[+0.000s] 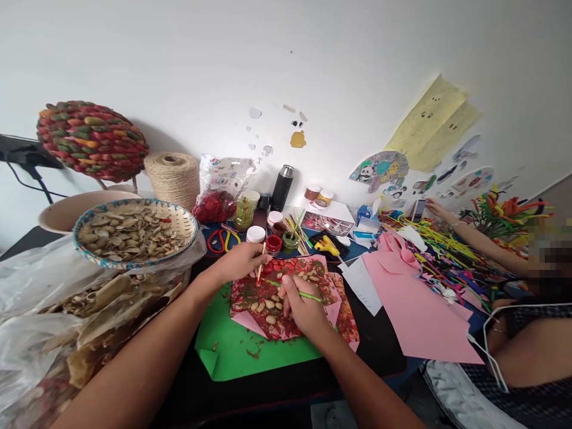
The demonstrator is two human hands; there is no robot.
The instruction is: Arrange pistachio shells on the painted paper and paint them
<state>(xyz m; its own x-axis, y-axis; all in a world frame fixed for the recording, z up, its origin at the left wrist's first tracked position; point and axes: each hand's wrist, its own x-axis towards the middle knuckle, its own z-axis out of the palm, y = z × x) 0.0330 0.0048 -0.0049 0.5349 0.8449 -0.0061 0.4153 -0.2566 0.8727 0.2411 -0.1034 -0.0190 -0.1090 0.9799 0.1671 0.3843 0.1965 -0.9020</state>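
My left hand (pixel 243 261) pinches a thin pale stick (pixel 261 269) that points down, its lower end red. In my right hand (pixel 300 305) is a slim green paintbrush (pixel 309 295), its tip to the left, near the stick. Both hands are over a paint-smeared sheet (pixel 286 325) stained red and brown. Unpainted peanut shells (pixel 269 304) lie on it by my right fingers, and red-painted shells (pixel 290 263) along its far edge. Just behind my left fingers stand an open jar of red paint (pixel 273 244) and a jar of green paint (pixel 290 241).
Left stands a basket of shells (pixel 138 235) beside a plastic bag (pixel 27 316) and a twine spool (pixel 172 179). Scissors (pixel 223 239), a black flask (pixel 282 187) and a yellow glue gun (pixel 328 244) sit behind. Pink paper (pixel 424 316) and another person's arm (pixel 482 241) are right.
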